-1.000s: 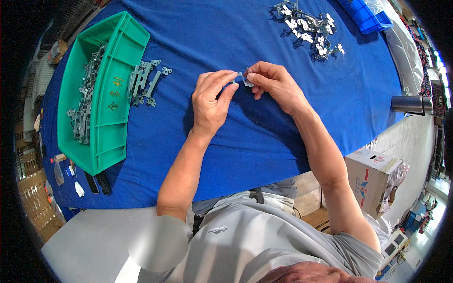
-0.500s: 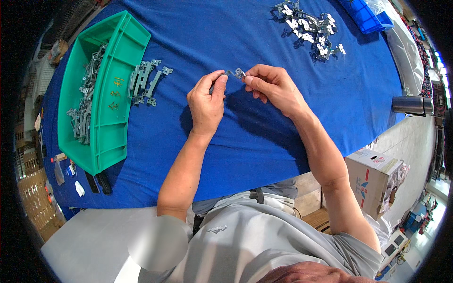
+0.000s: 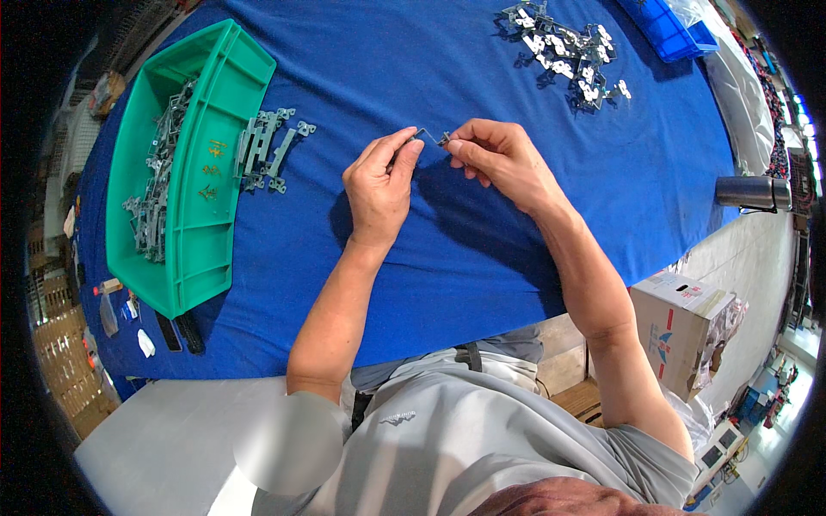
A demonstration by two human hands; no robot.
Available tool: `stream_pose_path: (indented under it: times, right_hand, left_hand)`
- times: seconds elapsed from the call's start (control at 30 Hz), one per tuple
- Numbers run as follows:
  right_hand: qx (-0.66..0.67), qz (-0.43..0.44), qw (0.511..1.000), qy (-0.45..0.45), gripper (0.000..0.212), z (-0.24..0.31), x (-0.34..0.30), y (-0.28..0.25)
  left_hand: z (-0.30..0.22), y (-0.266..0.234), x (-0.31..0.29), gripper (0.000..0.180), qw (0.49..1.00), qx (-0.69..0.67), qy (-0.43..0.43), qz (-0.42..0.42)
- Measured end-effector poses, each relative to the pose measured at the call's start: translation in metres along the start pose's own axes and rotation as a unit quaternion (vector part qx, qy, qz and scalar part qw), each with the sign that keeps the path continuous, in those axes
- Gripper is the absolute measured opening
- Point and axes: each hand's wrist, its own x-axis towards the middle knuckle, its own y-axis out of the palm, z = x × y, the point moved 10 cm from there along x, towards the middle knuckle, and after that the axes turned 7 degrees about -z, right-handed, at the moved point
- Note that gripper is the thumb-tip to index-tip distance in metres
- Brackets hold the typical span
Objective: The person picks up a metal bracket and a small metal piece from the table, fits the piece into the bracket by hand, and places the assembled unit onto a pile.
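Note:
Over the middle of the blue cloth, a small bent metal bracket spans the gap between my two hands. My left hand pinches one end between thumb and fingers. The other end is gripped by my right hand, thumb against forefinger, its remaining fingers curled below. Fingertips hide both ends of the piece. Left of my hands, several similar metal brackets lie side by side against a green plastic bin. More metal brackets are heaped inside that bin.
A loose pile of bracket parts with white faces lies at the far right on the blue cloth. Behind it is a blue bin. A metal flask lies at the right edge, above a cardboard box beside the table.
The bracket between my hands has turned slightly, showing its profile differently. My hands stay in nearly the same place, both still holding it.

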Motion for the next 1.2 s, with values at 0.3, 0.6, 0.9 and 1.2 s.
stream_pose_path:
  times: [0.3,0.6,0.9,1.2]
  right_hand:
    - [0.003,0.002,1.0,0.006,0.024,-0.002,0.0,0.001]
    - [-0.098,-0.032,0.99,-0.094,0.019,0.004,0.005,-0.003]
    - [0.068,-0.024,0.997,-0.04,0.021,0.0,0.006,0.0]
    - [-0.061,-0.11,0.984,-0.127,0.019,0.011,0.005,-0.019]
  left_hand:
    - [0.015,0.001,-0.001,0.02,0.998,-0.024,-0.055,0.0]
    - [-0.001,-0.002,0.001,0.021,1.0,0.002,-0.027,0.002]
    - [-0.017,0.001,0.001,0.022,0.995,0.057,0.078,0.006]
    - [-0.028,0.006,-0.002,0.019,0.99,0.047,0.131,0.007]
